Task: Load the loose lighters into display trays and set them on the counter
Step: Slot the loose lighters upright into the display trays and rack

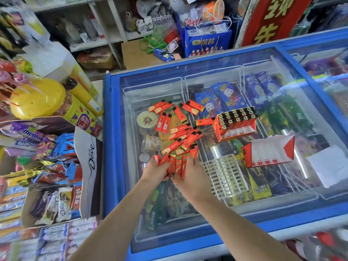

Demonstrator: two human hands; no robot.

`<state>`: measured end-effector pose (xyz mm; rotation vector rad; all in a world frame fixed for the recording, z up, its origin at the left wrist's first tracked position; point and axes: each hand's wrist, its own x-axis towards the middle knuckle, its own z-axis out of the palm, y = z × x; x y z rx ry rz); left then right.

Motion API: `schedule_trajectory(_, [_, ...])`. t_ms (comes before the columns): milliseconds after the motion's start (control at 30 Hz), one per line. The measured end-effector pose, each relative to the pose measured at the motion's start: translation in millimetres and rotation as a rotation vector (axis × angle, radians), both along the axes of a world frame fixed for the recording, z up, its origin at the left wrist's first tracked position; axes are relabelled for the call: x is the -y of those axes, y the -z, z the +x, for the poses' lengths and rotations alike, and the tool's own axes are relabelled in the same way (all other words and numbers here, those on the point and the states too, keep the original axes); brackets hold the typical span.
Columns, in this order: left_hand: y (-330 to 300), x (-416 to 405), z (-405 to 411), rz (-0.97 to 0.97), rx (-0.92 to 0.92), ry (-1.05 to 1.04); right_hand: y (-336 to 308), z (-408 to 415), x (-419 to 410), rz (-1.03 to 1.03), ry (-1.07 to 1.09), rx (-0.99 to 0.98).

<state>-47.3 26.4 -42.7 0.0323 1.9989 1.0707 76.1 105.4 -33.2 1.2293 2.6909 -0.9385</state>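
Hands, left (pixel 157 169) and right (pixel 190 173), clamp red lighters (pixel 176 164) beside "Dove" box (pixel 90 157).

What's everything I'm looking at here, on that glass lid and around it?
Glass-topped blue chest freezer: one, centre; wrapped ice creams show beneath the glass.
Loose red plastic lighters: a scattered pile, too overlapped to count, on the lid's left half.
Filled red cardboard display tray: one, black lighter tops showing, right of the pile.
Empty red-and-white cardboard tray: one, nearer than the filled tray.
White plastic grid insert: one, flat on the lid beside the right hand.
White paper sheet: one, lid's right edge.
Yellow round lollipop stand: one, far left.
Candy and chocolate packs: many, mixed colours, left shelves.
Left hand: grips lighters.
Right hand: grips lighters.
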Motion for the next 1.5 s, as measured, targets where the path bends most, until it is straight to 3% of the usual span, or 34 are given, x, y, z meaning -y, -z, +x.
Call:
schedule_trajectory(233, [4, 10, 12, -0.047, -0.062, 0.082, 4, -9, 21, -0.049, 0.135, -0.013])
schedule_trajectory(767, [-8, 11, 34, -0.038, -0.084, 0.023, 8, 26, 22, -0.186, 0.076, 0.021])
schedule_trajectory(967, [-32, -15, 62, 0.115, 0.094, -0.026, -7, 42, 7, -0.392, 0.133, -0.198])
schedule_trajectory(1267, [-61, -60, 97, 0.135, -0.034, 0.007, -42, 68, -39, -0.581, 0.304, -0.371])
schedule_trajectory(1500, [-73, -98, 100, 0.135, -0.007, -0.077, -67, 95, -103, -0.719, 0.433, -0.53])
